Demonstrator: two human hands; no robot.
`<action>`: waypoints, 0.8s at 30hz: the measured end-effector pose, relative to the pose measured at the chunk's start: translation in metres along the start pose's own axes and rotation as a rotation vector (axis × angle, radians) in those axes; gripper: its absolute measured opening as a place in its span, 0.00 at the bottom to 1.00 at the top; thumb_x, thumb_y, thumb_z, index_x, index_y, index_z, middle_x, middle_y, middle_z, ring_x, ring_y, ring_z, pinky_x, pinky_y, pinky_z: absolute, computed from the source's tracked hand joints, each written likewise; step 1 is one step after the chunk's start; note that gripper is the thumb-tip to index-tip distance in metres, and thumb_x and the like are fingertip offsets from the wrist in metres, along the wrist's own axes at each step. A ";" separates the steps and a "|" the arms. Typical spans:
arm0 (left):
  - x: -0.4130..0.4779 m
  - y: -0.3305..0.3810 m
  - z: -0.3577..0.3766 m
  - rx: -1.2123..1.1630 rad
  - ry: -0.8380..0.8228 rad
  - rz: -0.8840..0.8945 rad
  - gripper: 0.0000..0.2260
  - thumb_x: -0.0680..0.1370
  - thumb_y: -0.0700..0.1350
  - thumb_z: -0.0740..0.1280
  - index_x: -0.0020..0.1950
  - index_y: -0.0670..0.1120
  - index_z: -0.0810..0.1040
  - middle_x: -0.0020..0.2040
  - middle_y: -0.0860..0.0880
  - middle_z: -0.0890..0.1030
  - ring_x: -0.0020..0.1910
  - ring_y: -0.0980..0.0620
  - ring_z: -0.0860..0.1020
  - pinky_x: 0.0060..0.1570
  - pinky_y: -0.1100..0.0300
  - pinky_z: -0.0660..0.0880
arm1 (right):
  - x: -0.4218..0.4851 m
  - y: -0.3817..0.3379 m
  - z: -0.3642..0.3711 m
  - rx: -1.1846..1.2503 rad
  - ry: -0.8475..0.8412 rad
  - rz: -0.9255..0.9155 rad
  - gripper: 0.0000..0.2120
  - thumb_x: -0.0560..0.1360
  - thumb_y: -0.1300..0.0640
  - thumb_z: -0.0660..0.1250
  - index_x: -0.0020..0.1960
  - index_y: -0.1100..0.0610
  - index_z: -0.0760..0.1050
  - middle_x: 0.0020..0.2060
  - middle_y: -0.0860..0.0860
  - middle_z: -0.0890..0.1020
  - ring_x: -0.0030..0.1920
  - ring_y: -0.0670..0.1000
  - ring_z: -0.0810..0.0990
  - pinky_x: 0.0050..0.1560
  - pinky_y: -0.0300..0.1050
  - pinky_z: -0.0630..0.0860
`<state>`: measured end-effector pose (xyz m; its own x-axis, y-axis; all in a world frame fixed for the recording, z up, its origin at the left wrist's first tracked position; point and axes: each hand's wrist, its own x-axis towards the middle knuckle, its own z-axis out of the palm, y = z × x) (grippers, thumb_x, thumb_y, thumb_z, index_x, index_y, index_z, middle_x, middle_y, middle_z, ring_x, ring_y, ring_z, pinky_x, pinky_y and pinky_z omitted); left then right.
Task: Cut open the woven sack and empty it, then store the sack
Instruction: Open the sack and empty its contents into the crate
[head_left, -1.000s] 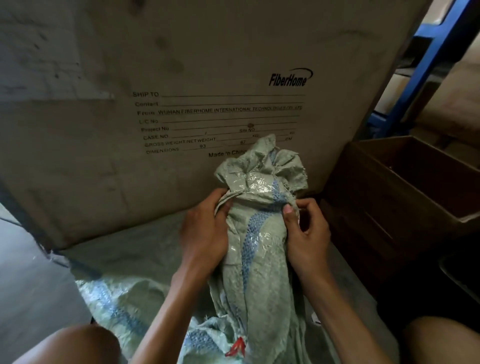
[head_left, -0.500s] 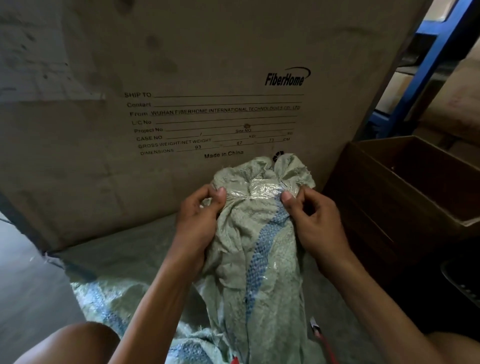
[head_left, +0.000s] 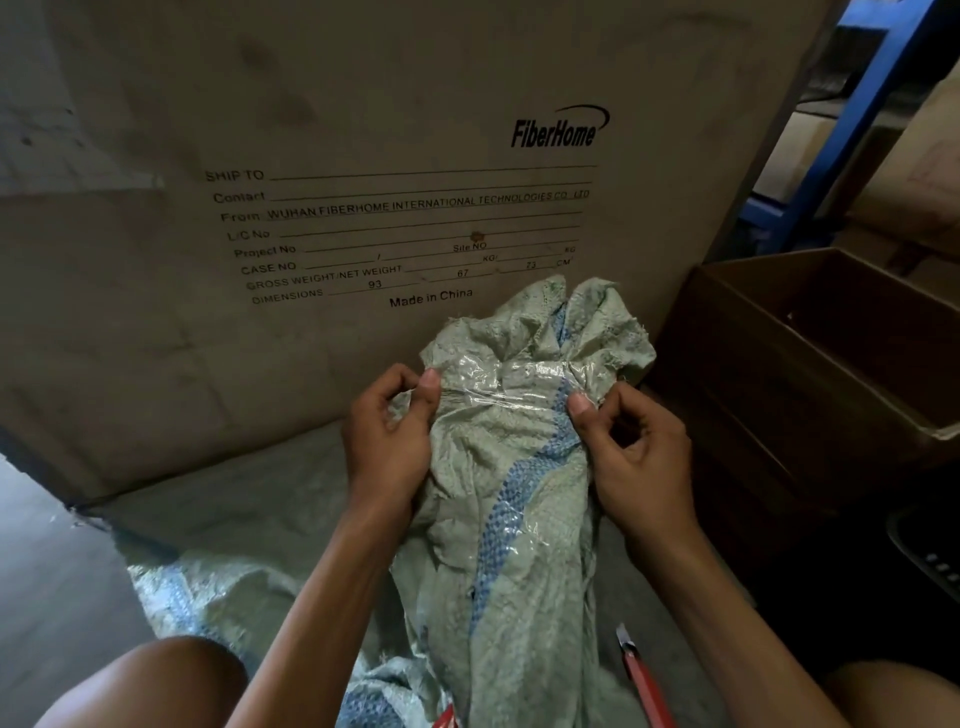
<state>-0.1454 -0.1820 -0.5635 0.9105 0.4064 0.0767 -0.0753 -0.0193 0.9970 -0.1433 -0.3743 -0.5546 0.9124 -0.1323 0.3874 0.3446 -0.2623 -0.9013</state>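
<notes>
A pale green woven sack (head_left: 519, 467) with a blue checked stripe stands bunched upright in front of me. Its neck is bound with a band of clear tape (head_left: 511, 376), and the crumpled mouth flares above it. My left hand (head_left: 389, 436) pinches the sack at the left end of the tape, thumb on top. On the right end of the tape, my right hand (head_left: 631, 447) pinches the fabric between thumb and forefinger. A red utility knife (head_left: 641, 675) with its blade out lies on the floor at the lower right, touched by neither hand.
A big FiberHome cardboard carton (head_left: 363, 182) stands right behind the sack. An open brown box (head_left: 831, 353) sits to the right, with blue shelving (head_left: 857, 119) behind it. Another flattened woven sack (head_left: 218, 561) covers the floor under me. My knees frame the bottom corners.
The sack's neck has turned and spread wider, bringing the taped band to face me. Both hands slid outward to its ends. The view dipped, bringing the knife into sight.
</notes>
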 end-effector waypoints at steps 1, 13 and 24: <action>0.001 0.001 -0.001 -0.060 -0.036 -0.047 0.15 0.79 0.52 0.70 0.38 0.45 0.73 0.38 0.42 0.81 0.43 0.50 0.80 0.46 0.51 0.78 | 0.000 0.002 -0.002 0.024 0.000 0.019 0.21 0.77 0.56 0.71 0.33 0.64 0.66 0.26 0.51 0.66 0.30 0.46 0.65 0.35 0.42 0.64; -0.010 0.000 0.018 -0.304 -0.120 -0.190 0.12 0.74 0.35 0.74 0.39 0.44 0.72 0.35 0.43 0.74 0.37 0.48 0.73 0.38 0.53 0.74 | -0.009 -0.011 -0.009 -0.744 0.155 -0.102 0.19 0.70 0.48 0.74 0.60 0.43 0.77 0.64 0.54 0.67 0.63 0.55 0.65 0.60 0.53 0.70; -0.016 0.009 0.016 -0.352 -0.129 -0.213 0.17 0.73 0.33 0.75 0.36 0.47 0.69 0.39 0.41 0.80 0.39 0.45 0.81 0.38 0.54 0.81 | -0.011 0.005 -0.002 -0.458 -0.206 -0.306 0.10 0.71 0.51 0.76 0.42 0.54 0.78 0.40 0.46 0.78 0.41 0.46 0.79 0.40 0.49 0.78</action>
<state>-0.1545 -0.2032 -0.5559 0.9623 0.2498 -0.1072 0.0060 0.3747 0.9271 -0.1519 -0.3761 -0.5626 0.8263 0.1909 0.5299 0.5103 -0.6520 -0.5608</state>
